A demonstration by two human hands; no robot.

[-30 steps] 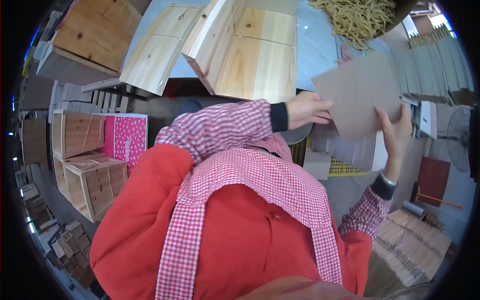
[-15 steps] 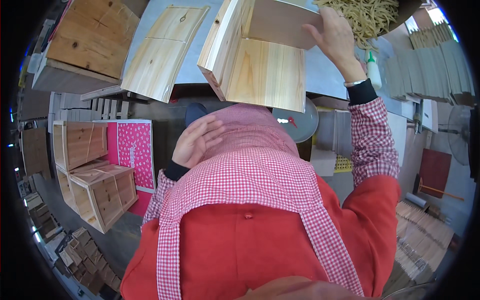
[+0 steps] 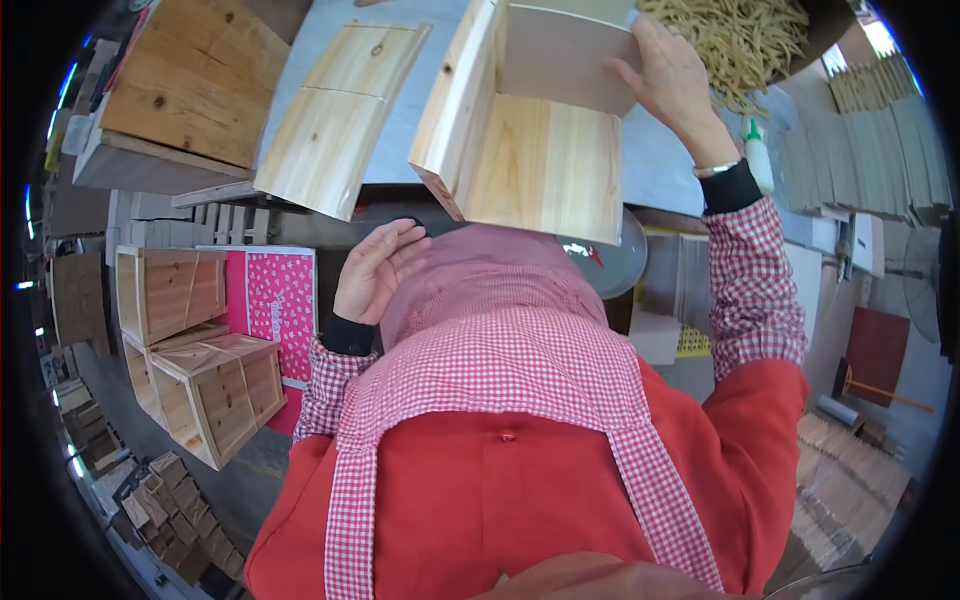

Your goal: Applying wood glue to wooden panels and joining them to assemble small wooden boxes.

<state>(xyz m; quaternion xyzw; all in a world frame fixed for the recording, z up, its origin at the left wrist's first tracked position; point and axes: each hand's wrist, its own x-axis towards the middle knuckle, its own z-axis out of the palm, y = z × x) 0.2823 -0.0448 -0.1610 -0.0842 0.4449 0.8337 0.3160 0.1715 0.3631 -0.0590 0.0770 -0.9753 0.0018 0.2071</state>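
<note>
A partly assembled wooden box (image 3: pixel 555 165) stands at the front edge of the table, its inside facing me. It has a thick pale side wall on the left, a boarded bottom and a thin greyish panel (image 3: pixel 565 60) at the back. My right hand (image 3: pixel 672 85) grips that panel's right end, thumb on the inner face. My left hand (image 3: pixel 378 270) is raised in front of my apron below the table edge, holding nothing, its fingers loosely bent. Left of the box lies a flat pale wooden board (image 3: pixel 335 120) with a groove across it.
A pan of yellowish strips (image 3: pixel 725 45) sits at the far right, near a white bottle with a green cap (image 3: pixel 757 160). A brown wooden box (image 3: pixel 195 85) stands far left. Strapped wooden crates (image 3: pixel 215 385) are on the floor at left. A grey round stool (image 3: pixel 615 260) is under the table edge.
My left hand has risen slightly toward the table edge and moved a little left of my apron. My right hand stays on the panel. The whole view has shifted slightly.
</note>
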